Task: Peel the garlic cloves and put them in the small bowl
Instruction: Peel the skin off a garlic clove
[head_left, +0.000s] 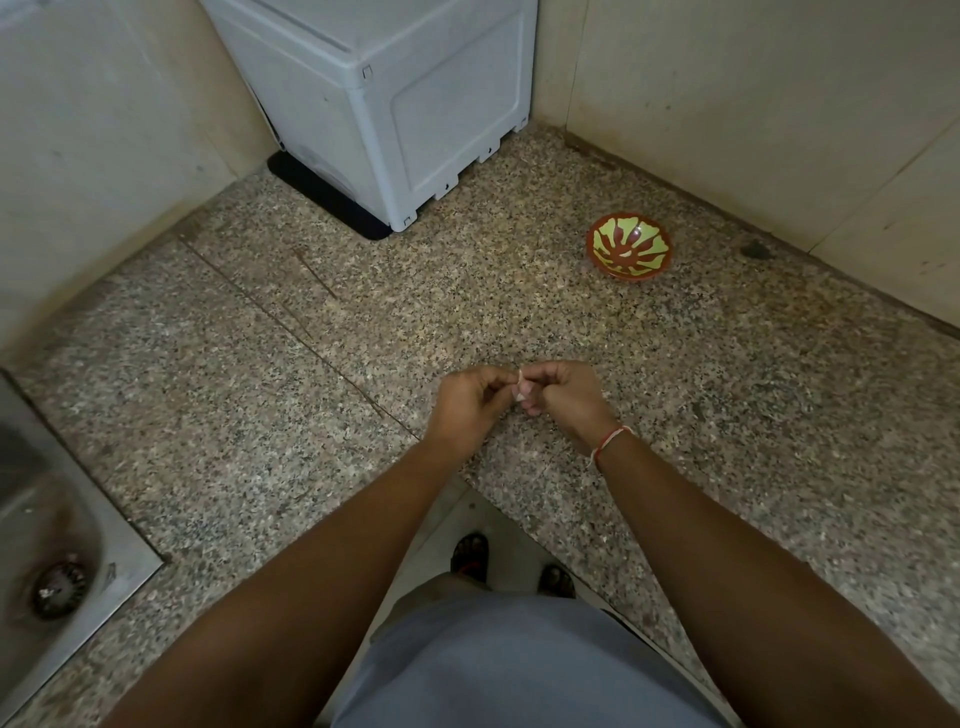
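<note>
Left hand (467, 402), right hand (563, 397) pinch papery garlic clove (521, 388) over speckled granite counter (311, 364).

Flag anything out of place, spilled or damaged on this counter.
Nothing stands out. The small bowl sits upright on the counter, and both hands, left hand and right hand, pinch a garlic clove between them.

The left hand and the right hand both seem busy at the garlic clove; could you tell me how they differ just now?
The right hand wears a red and white thread at the wrist; the left hand wears nothing. The right hand is nearer the small bowl, which stands further back on the counter; the left hand is nearer the sink. Both have curled fingers meeting at the garlic clove.
</note>
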